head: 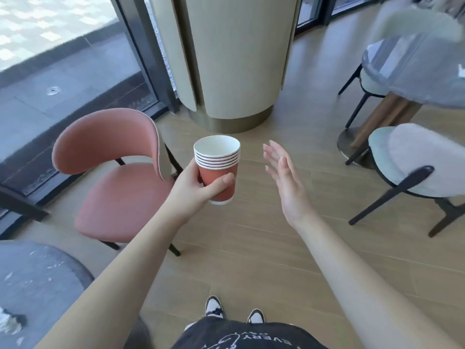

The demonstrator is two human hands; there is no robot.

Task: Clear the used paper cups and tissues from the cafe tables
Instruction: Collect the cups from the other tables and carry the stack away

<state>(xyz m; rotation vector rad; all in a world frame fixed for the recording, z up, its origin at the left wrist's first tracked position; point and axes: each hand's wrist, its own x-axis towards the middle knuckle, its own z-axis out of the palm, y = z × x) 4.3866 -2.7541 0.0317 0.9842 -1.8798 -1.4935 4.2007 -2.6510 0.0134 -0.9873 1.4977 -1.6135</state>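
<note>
the left hand [193, 183] is gripping a stack of cups [218, 170] in the air, between surfaces. the right hand [284, 180] is hanging open, holding nothing. probably next is walking to the right surface [415, 71] for more.

Matt red paper cups [218, 170], pale wood-look floor [264, 248], soft pink upholstered chair [118, 192], brushed-metal column base [231, 123].
</note>
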